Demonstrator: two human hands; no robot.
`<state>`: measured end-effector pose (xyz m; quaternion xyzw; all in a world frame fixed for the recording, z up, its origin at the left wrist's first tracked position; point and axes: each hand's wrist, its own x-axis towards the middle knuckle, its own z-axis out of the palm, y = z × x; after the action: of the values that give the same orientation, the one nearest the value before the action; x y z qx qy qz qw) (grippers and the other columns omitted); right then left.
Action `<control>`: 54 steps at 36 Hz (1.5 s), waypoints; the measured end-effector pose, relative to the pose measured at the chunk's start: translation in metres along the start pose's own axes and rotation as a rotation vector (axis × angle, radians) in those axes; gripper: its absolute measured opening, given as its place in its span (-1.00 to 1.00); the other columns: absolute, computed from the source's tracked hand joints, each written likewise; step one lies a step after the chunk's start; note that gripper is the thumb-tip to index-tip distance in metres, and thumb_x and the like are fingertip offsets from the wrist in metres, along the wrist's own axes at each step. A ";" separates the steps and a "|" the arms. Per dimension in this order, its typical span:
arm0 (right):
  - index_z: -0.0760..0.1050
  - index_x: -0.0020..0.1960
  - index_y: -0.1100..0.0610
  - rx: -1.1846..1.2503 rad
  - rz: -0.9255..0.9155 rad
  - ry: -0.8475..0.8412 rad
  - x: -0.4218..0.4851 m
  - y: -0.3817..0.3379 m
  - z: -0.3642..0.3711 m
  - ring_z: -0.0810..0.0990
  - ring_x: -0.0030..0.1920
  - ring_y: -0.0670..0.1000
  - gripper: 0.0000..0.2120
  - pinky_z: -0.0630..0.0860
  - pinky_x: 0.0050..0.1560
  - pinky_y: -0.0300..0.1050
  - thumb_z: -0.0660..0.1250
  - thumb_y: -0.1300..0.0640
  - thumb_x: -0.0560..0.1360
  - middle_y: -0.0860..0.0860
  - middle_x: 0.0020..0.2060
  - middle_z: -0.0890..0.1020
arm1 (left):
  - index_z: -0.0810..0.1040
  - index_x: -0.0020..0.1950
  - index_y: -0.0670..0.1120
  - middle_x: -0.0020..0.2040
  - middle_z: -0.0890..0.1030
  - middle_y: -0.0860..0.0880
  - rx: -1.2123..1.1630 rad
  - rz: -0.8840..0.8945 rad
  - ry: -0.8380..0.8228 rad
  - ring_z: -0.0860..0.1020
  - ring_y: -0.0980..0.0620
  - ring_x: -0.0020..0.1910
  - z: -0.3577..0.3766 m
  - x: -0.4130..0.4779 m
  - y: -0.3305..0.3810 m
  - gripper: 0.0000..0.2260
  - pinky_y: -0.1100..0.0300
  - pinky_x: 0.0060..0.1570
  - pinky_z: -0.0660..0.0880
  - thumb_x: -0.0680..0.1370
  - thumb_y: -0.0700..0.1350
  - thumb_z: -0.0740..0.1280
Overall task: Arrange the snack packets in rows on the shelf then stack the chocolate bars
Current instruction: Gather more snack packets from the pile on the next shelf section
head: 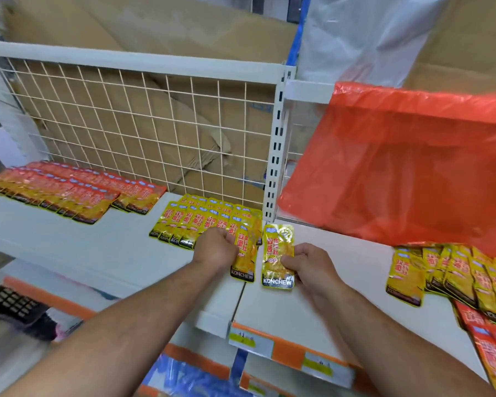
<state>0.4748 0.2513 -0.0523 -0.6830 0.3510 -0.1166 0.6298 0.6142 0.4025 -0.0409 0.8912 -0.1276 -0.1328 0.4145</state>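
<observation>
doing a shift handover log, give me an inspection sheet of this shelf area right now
surface: white shelf, price labels on its front edge
job's things: red-orange packets in rows at left; yellow rows mid-shelf; loose pile of packets at right; chocolate bars not seen
clutter: orange plastic bag over the shelf's right part
hands: left hand grips a yellow packet at the end of the yellow rows; right hand pinches a second yellow packet beside it
cables: nothing seen
surroundings: wire mesh back, cardboard behind it; dark keypad below left, blurred
</observation>
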 end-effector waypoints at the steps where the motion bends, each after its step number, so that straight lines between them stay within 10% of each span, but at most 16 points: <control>1: 0.59 -0.10 0.16 0.006 0.008 0.005 0.003 0.000 -0.001 0.62 -0.35 -0.02 -0.89 0.45 -0.29 -0.16 0.50 0.24 0.42 0.07 -0.26 0.70 | 0.50 -0.39 -0.06 -0.34 0.58 0.07 0.024 0.006 0.001 0.58 0.02 -0.22 0.002 0.004 0.001 -0.78 0.28 -0.29 0.39 0.39 -0.23 0.48; 19: 0.56 -0.13 0.15 0.045 0.044 0.081 0.035 -0.004 0.002 0.64 -0.35 -0.06 -0.88 0.46 -0.31 -0.22 0.50 0.27 0.44 0.05 -0.28 0.71 | 0.57 -0.16 -0.12 -0.19 0.62 -0.07 0.419 0.179 -0.035 0.58 -0.11 -0.15 0.017 0.058 0.009 -0.98 0.14 -0.21 0.51 0.44 -0.20 0.38; 37: 0.54 -0.11 0.17 0.047 0.020 0.038 0.040 -0.013 0.045 0.63 -0.36 -0.06 -0.88 0.46 -0.34 -0.23 0.48 0.30 0.45 0.03 -0.30 0.68 | 0.56 0.10 -0.09 -0.01 0.58 -0.07 0.398 0.479 0.156 0.52 -0.12 0.05 -0.011 0.048 -0.018 -0.77 0.06 -0.08 0.48 0.52 -0.01 0.33; 45: 0.49 -0.19 0.14 0.089 0.036 0.080 0.030 -0.023 0.104 0.60 -0.24 0.11 -0.74 0.50 -0.13 0.06 0.54 0.16 0.25 0.14 -0.27 0.62 | 0.64 0.07 -0.14 -0.07 0.67 -0.13 0.375 0.594 0.226 0.59 -0.20 -0.02 -0.056 0.074 -0.054 -0.70 -0.01 -0.05 0.53 0.45 -0.06 0.26; 54: 0.38 -0.23 0.10 -0.049 -0.004 0.146 0.017 -0.038 0.196 0.42 -0.30 0.02 -0.70 0.31 -0.25 -0.14 0.53 0.23 0.41 0.08 -0.32 0.46 | 0.58 0.20 -0.14 0.03 0.64 -0.15 0.367 0.614 0.113 0.55 -0.21 0.05 -0.135 0.105 -0.103 -0.57 -0.06 0.01 0.51 0.41 -0.13 0.12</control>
<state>0.6174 0.3918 -0.0558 -0.6886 0.3975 -0.1588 0.5853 0.7706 0.5266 -0.0505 0.8768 -0.3881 0.0725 0.2745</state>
